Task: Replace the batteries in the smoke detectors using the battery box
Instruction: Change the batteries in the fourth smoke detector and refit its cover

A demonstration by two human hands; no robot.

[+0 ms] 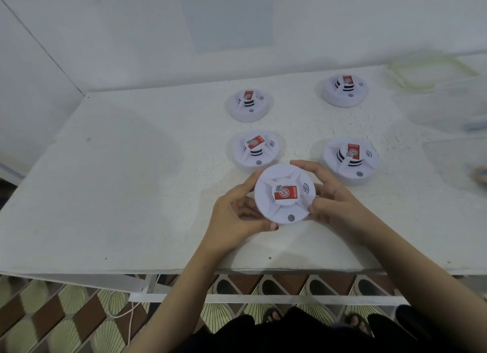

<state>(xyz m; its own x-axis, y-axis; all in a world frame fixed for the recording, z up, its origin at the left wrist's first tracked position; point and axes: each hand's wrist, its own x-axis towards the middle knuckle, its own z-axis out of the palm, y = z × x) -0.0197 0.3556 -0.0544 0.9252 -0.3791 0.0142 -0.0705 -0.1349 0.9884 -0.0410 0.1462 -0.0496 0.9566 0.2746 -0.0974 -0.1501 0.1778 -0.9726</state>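
Head view: round white smoke detector (285,193), face-up, red-and-white label (286,192) on its raised centre, grey dot (291,217) by the rim, midway along the white table (105,194) and nearer its front edge. Gripped at the rim from both sides, left hand (237,215) curled round one edge, right hand (332,194) round the other. Behind, toward the far edge, four matching detectors (249,105) in two rows, apart from one another.

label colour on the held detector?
Red with a white logo, beside a small QR patch, on the held detector; head view, the only one.
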